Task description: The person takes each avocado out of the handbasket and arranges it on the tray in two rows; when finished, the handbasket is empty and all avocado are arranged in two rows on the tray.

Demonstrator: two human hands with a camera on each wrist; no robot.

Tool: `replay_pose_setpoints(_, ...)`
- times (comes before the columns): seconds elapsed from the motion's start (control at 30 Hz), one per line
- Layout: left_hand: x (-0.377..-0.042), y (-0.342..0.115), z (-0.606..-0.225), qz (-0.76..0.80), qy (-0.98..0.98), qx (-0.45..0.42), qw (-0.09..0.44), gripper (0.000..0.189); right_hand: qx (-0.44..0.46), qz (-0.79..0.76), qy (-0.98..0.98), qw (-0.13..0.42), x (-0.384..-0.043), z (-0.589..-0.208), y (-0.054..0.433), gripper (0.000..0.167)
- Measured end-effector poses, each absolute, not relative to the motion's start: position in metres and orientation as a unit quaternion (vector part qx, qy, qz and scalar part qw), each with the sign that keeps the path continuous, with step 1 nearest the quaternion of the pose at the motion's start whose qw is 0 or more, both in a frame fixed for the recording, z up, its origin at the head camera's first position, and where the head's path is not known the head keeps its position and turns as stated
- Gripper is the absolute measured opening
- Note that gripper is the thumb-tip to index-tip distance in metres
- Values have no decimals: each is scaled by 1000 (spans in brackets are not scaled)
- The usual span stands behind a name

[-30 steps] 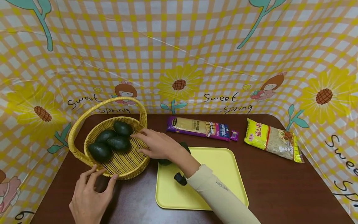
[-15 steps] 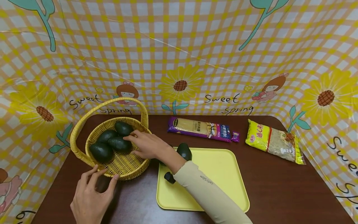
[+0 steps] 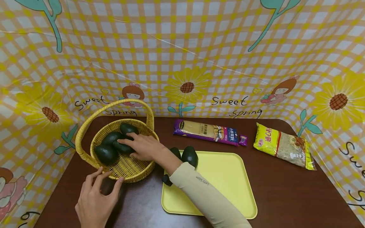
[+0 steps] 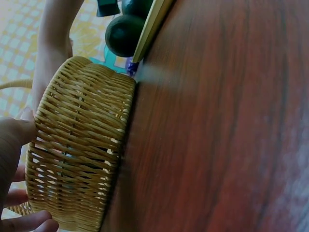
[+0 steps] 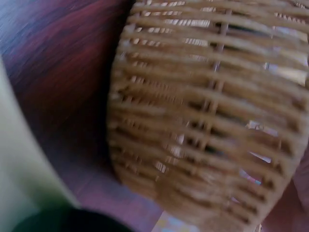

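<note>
Just under right hand (image 3: 144,148) — avocado (image 3: 122,148)

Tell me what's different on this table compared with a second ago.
The right hand has moved further left into the basket, its fingers now over an avocado; whether they grip it is unclear. As the arm shifted, two avocados at the tray came into fuller view. The left hand stays at the basket's near rim; the tray, purple packet and yellow bag lie as before.
</note>
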State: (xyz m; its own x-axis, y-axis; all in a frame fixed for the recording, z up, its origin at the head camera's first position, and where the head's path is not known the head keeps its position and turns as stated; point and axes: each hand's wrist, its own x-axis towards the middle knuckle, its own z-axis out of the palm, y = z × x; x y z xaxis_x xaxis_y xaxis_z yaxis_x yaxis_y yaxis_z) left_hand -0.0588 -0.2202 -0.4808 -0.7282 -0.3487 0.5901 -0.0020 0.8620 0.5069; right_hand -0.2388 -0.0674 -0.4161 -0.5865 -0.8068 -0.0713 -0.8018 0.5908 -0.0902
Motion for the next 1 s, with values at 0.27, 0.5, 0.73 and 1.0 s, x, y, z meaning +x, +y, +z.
replay_pose_setpoints(0.27, -58, -220, -482, -243, -899, 102, 350, 47, -453, 46, 890, 26, -236, -419, -81, 69)
replay_pose_setpoints(0.5, -59, -221, -481, -242, -901, 105, 345, 46, -451, 27, 891, 37, -236, -419, -75, 64)
replay_pose_setpoints(0.73, -59, -220, -480, -240, -901, 109, 344, 47, -429, 30, 898, 95, -232, -411, -68, 77)
replay_pose_setpoints(1.0, -59, -219, -480, -243, -900, 104, 345, 46, -411, 26, 901, 137, -233, -405, -62, 83)
